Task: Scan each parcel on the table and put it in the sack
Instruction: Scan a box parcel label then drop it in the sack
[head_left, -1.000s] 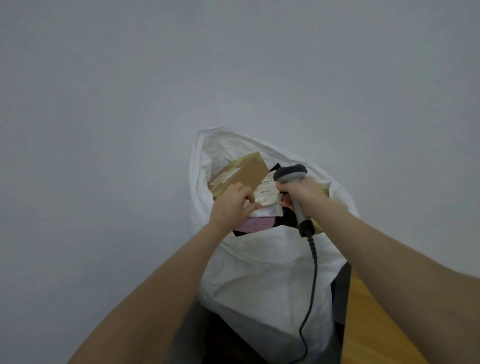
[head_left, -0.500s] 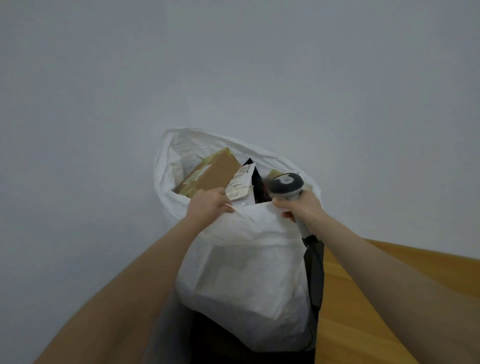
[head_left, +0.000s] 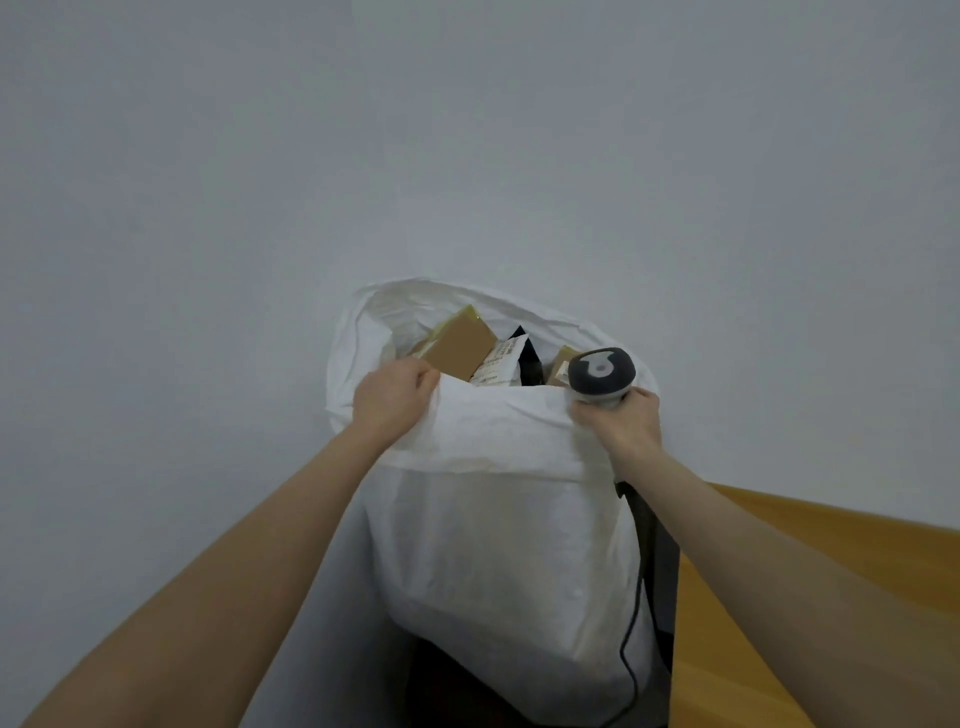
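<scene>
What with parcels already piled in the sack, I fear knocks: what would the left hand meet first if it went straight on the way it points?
Probably the brown cardboard box, just beyond the knuckles of the left hand, which grips the sack at its rim; the box's depth is unclear.

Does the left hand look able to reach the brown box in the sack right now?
Probably yes. The left hand grips the sack by its rim right beside the brown box, which lies uncovered in the open mouth; it would only need to release the rim.
</scene>
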